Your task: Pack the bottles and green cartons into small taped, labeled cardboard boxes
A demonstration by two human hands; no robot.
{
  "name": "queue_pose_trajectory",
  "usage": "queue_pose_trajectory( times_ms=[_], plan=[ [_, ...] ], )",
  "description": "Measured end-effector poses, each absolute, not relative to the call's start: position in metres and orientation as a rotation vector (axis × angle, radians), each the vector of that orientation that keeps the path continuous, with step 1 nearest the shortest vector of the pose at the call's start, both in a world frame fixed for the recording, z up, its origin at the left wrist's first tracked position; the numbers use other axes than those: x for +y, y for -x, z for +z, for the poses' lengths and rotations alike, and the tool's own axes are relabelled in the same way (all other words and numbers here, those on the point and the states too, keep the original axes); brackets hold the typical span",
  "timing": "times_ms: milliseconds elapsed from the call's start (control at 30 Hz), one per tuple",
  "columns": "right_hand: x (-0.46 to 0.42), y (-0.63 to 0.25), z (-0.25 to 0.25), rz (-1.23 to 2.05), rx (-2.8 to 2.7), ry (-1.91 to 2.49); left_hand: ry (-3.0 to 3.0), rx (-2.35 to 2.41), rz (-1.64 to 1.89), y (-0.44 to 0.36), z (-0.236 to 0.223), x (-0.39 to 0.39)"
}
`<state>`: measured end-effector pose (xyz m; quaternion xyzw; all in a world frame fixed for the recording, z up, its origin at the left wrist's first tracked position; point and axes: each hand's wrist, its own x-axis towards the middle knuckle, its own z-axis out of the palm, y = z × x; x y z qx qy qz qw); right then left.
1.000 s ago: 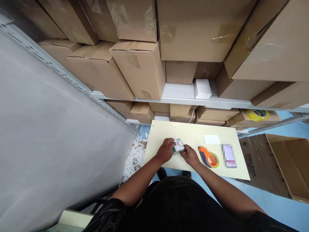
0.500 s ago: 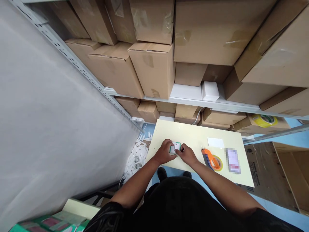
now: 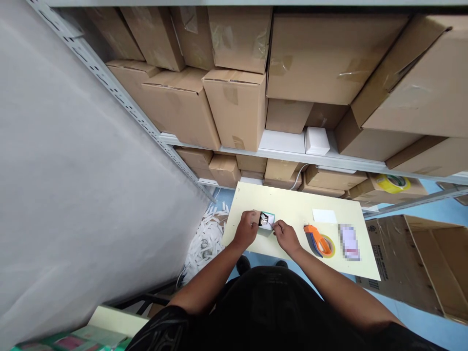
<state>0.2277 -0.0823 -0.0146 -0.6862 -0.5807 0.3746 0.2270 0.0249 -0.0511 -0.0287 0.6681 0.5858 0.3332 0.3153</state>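
A small box (image 3: 265,230) with teal edges stands on the pale yellow table (image 3: 285,200), its top open. Something dark and white shows inside, too small to name. At the box's left side my left hand (image 3: 247,228) is closed, its fingers pinching a brownish flap there. My right hand (image 3: 285,236) is closed too, thumb and finger pinching the white flap on the right side. To the right of my hands lie an orange and blue tape dispenser (image 3: 318,241) with a roll of tape and a white card (image 3: 324,216).
A phone-shaped pixelated item (image 3: 349,242) lies at the table's right. Behind, a metal shelf (image 3: 292,157) holds cardboard boxes and a yellow tape roll (image 3: 394,183). White paper strips (image 3: 204,243) lie on the floor at left. A large open carton (image 3: 405,263) stands at right.
The box's white top flaps have been opened, and its inside now shows. My hands have moved apart to its two sides. The view has shifted slightly.
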Motion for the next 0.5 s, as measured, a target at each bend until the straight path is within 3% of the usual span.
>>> queue_pose_trajectory(
  times_ms=[167,300,500],
  plan=[
    [-0.074,-0.217,-0.006,0.965,-1.599,2.020,-2.148,1.503,0.763,-0.027,-0.023,-0.053],
    [-0.073,-0.220,-0.011,0.939,-1.625,1.964,-2.368,1.188,0.504,-0.025,-0.014,-0.044],
    [-0.078,-0.236,-0.033,1.367,-1.149,1.752,-2.294,1.075,0.416,-0.023,-0.010,-0.024]
  ],
)
